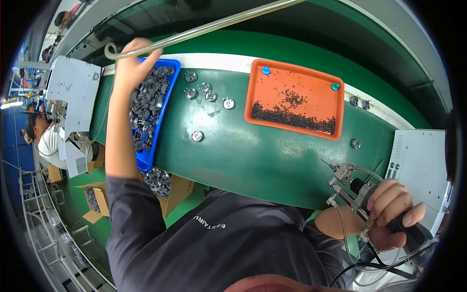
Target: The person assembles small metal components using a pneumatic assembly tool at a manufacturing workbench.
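Observation:
My left hand [132,65] reaches over the far end of a blue tray [164,109], its thumb spread away from the fingers. A clear hose [209,30] crosses in front of that hand and partly hides the fingers. Heaped in the tray are dark round parts [150,100] with some silvery pieces. At the lower right, my right hand [393,211] is closed around a power screwdriver [362,192] with a black grip, a metal nose and thin hoses. Its thin tip points up and left over the green bench [233,160]. Several small metal-and-black round parts [210,97] lie beside the blue tray.
An orange tray [296,134] holds many tiny dark pieces, plus a blue and a green knob. A grey-white machine box [418,165] stands at right, another [75,92] at left. Cardboard boxes [177,192] of parts stand below the bench. Another person [46,136] sits far left.

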The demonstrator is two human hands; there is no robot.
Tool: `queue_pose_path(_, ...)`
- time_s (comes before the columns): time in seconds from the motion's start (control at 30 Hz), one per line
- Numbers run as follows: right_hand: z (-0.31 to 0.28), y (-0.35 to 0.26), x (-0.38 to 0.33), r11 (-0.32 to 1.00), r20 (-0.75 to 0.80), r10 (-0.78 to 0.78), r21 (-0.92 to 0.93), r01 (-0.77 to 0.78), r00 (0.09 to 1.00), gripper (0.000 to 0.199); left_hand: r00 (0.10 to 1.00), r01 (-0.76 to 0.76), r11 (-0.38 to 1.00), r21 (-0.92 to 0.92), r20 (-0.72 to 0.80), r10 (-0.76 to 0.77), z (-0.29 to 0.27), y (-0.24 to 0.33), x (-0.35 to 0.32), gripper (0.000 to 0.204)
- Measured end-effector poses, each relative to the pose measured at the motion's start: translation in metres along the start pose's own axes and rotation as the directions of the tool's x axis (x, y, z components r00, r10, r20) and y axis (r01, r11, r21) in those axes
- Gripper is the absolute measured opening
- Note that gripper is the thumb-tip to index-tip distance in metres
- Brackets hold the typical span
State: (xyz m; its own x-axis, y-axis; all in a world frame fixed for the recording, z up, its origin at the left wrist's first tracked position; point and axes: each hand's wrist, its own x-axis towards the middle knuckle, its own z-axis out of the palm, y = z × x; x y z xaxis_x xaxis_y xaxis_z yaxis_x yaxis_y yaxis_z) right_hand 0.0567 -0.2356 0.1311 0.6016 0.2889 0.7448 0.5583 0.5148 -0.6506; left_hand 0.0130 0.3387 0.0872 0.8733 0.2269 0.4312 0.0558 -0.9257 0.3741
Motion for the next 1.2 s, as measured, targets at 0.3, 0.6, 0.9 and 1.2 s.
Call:
queue_pose_path(0.3, 0.002, 0.002, -0.005, 0.999, -0.067, -0.033, -0.017, 0.032, 0.997, 0.036, 0.939, -0.018, 0.968, 0.252, 0.336, -0.070, 0.092, -0.067, 0.082, 0.020)
queue_pose_path(0.6, -0.021, -0.009, 0.006, 0.991, 0.101, 0.076, 0.105, -0.087, 0.992, 0.044, 0.960, -0.190, 0.982, -0.021, 0.204, 0.190, 0.046, 0.054, 0.075, 0.026)
queue_pose_path(0.9, -0.019, -0.010, 0.007, 0.985, 0.178, 0.115, 0.105, -0.135, 0.977, 0.045, 0.763, -0.374, 0.703, -0.605, 0.229, 0.604, 0.144, 0.283, -0.104, 0.013)
queue_pose_path(1.2, -0.013, 0.009, 0.008, 0.982, 0.284, 0.134, 0.089, -0.165, 0.949, 0.043, 0.787, -0.373, 0.669, -0.643, 0.163, 0.595, 0.171, 0.285, -0.118, 0.013)
